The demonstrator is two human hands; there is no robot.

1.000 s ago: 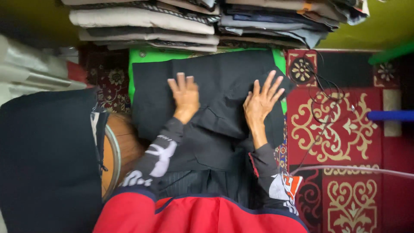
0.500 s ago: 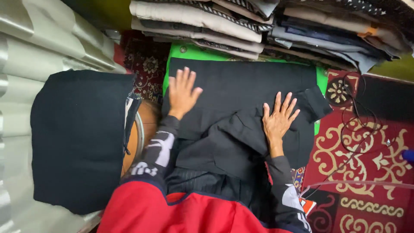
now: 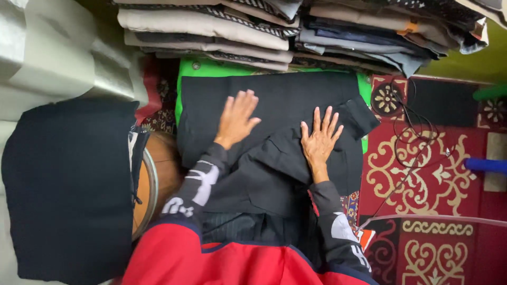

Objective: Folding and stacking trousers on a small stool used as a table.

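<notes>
We press a black garment flat on the green board.
Our left hand and right hand lie open, gripping nothing; one part is folded over, the rest isn't.

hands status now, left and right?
Left hand: open, flat on the black garment.
Right hand: open, flat on the same garment's fold.

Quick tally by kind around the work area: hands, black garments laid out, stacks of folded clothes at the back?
Hands: 2, left hand and right hand, flat on the black garment
Black garments: 2, counting the black folded cloth
Stacks of folded clothes: 2, left stack, right stack
Total: 6
</notes>
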